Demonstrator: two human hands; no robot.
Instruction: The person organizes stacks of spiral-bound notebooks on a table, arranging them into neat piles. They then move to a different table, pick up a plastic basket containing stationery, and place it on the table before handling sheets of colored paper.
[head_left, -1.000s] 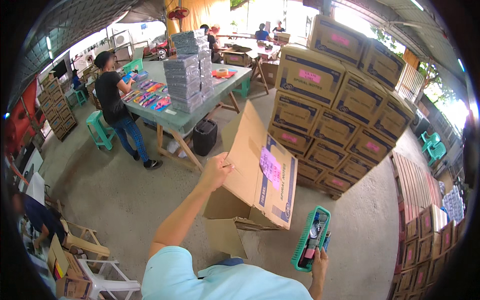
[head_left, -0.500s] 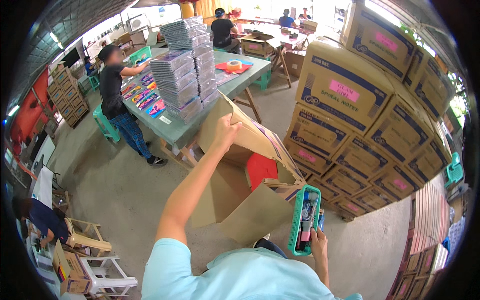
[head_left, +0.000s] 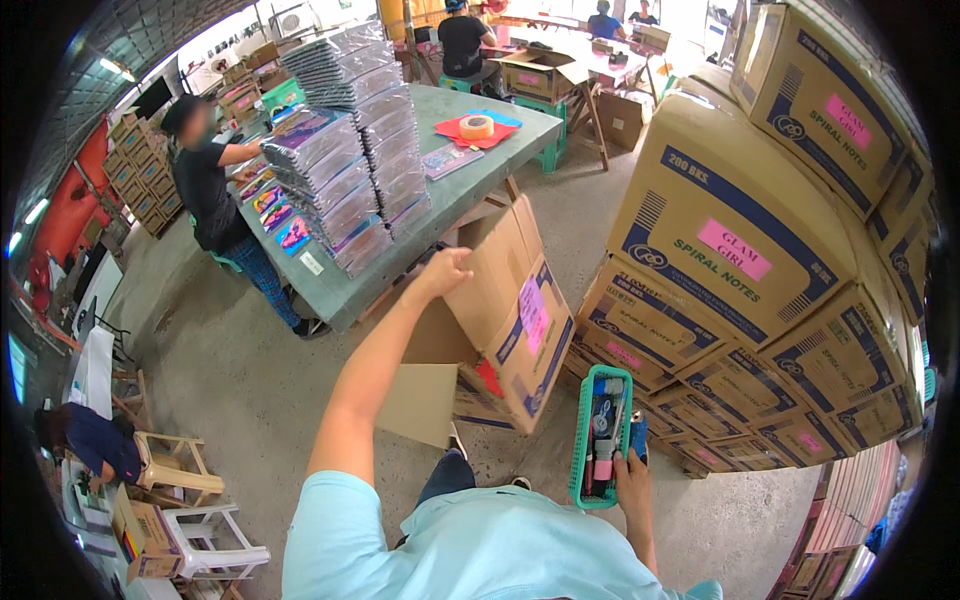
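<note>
My left hand (head_left: 446, 274) is closed at the edge of an open cardboard box (head_left: 548, 345), its fingers curled at a raised flap. The box stands tilted in front of me, a pink-purple label on its side and something red (head_left: 488, 377) showing inside. My right hand (head_left: 633, 484) grips the side of a narrow green plastic basket (head_left: 578, 455). Markers, a pink-banded tube (head_left: 603, 466) and other small tools lie in it. A blue object (head_left: 638, 430) sticks out between the basket and my fingers; its kind is unclear.
Stacked cartons (head_left: 735, 225) rise close on my right. Ahead stands a green table (head_left: 480, 190) bearing tall piles of wrapped notebooks (head_left: 345, 150), a tape roll (head_left: 477, 127) and red sheets. A person (head_left: 210, 190) works at its left side. Stools (head_left: 205, 540) stand at lower left.
The box has turned and swung upright, so its labelled outer side now faces me and less of the inside shows. My left hand stays at its flap; the basket remains in my right hand.
</note>
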